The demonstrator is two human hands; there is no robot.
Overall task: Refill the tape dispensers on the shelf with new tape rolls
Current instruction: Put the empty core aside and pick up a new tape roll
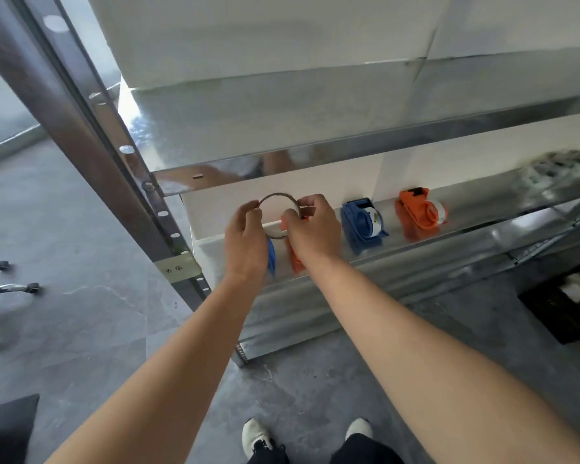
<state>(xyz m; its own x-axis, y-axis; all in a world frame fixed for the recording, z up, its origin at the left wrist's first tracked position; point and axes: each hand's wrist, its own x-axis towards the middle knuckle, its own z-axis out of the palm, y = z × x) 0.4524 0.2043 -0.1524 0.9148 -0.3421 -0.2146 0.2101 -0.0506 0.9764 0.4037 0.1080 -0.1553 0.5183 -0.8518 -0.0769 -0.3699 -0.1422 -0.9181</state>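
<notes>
At your feet: white shoes [257, 437] on grey floor [98, 229], chair casters [31, 289] off to your left. Both forearms reach forward to the lower shelf [449, 242].

Left hand [245, 242]: fingers pinch the left edge of a thin brown ring [277, 195]. Right hand [310, 229]: fingers curled, pinching the ring's right edge. The ring is upright, held just above the shelf front. It looks like a bare tape core, no tape visible on it.

Right behind your hands, mostly hidden: near blue dispenser [272, 259] by the left wrist, near orange dispenser [295, 259] under the right hand. Can't tell if either is loaded.

Further right along the shelf: far blue dispenser [362, 226], then far orange dispenser [421, 211], each with a roll in it, standing apart. Upper shelf [315, 135] above.
</notes>
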